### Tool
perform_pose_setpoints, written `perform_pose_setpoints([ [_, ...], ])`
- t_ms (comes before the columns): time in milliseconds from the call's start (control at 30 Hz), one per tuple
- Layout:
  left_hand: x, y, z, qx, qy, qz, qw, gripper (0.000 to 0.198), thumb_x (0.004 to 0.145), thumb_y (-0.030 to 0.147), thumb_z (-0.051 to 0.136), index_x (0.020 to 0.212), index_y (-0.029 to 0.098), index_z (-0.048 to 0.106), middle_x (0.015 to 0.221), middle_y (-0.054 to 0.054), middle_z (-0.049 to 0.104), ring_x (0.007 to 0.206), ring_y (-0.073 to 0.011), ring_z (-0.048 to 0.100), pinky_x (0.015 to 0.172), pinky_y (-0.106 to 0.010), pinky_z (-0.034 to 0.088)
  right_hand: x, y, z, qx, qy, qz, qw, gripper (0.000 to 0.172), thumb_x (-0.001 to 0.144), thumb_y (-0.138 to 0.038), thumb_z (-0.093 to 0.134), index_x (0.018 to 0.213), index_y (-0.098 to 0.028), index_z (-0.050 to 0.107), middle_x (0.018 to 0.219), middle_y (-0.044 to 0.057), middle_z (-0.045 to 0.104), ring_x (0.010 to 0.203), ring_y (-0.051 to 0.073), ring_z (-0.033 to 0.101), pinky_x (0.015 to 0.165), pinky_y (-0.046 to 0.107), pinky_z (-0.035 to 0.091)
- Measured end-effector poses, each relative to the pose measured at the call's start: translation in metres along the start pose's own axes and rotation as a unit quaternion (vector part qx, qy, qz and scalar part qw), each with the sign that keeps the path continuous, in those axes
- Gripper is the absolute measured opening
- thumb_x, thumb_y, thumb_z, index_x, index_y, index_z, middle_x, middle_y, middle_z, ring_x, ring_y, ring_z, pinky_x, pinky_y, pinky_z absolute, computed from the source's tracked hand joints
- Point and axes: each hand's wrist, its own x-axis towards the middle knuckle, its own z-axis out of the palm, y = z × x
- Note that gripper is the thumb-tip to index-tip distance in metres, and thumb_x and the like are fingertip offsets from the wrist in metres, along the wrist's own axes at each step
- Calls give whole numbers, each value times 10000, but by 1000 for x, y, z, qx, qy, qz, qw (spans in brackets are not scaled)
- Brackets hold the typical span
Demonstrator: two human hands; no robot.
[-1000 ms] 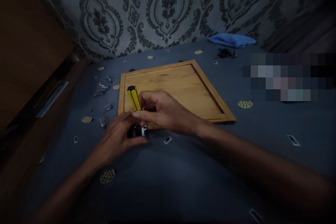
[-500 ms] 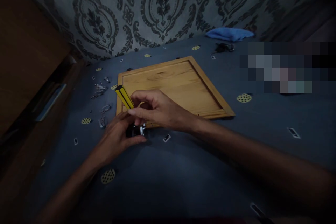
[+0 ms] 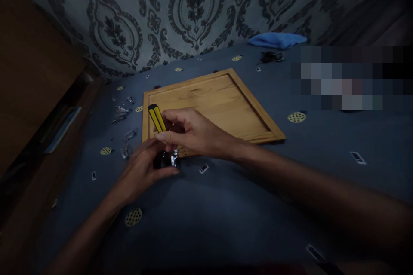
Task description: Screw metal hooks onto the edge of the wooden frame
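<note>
My right hand is closed on the yellow-and-black handle of a screwdriver, which leans with its butt up and to the left. Its tip is hidden behind my fingers. Below it, at the near left corner of a framed wooden panel, sits a shiny metal hinge. My left hand curls around this hinge, fingers over the panel's corner and thumb along the near side. Part of the hinge is covered by my fingers. The panel lies flat on a dark blue patterned cloth.
Several loose metal hinges and small parts lie left of the panel. A blue cloth and a small black object rest near the patterned wall. Wooden furniture edges the left side. A blurred-out patch covers the right.
The screwdriver handle has turned slightly and stands a little more upright. Both hands stay at the same corner; the whole view has shifted slightly.
</note>
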Motion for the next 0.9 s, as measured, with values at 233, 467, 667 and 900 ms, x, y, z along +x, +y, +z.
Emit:
perform_pose_setpoints([
  [233,0,-1,0,-5,-5,-1,1000,403,874,556,742,1121,246,668,1165,-65,705,1109,-305,653,973,-500,536,0,6,7,39,59,-6,997,243,867,-274,717,789,-226,492,723,-55,574,606,125,617,550,273,532],
  [467,0,3,-1,-9,-14,-19,1000,406,872,587,730,1055,227,690,1074,-62,703,1035,-271,639,917,-436,513,4,4,-3,-97,136,-58,984,166,924,-280,647,839,-214,520,791,-34,581,647,120,576,603,278,465],
  [667,1,4,-1,-12,-16,-24,1000,356,863,516,772,1062,231,696,1041,-44,694,987,-259,641,863,-391,500,4,16,-13,-467,73,1,882,142,999,-301,605,955,-169,637,879,35,667,766,174,585,647,290,340],
  [900,2,1,0,-27,-6,3,1000,342,850,463,804,1105,263,696,1126,-46,702,1089,-272,635,962,-420,484,1,40,-9,-547,9,23,837,90,973,-208,628,1005,-158,696,959,107,711,716,200,593,590,324,248],
])
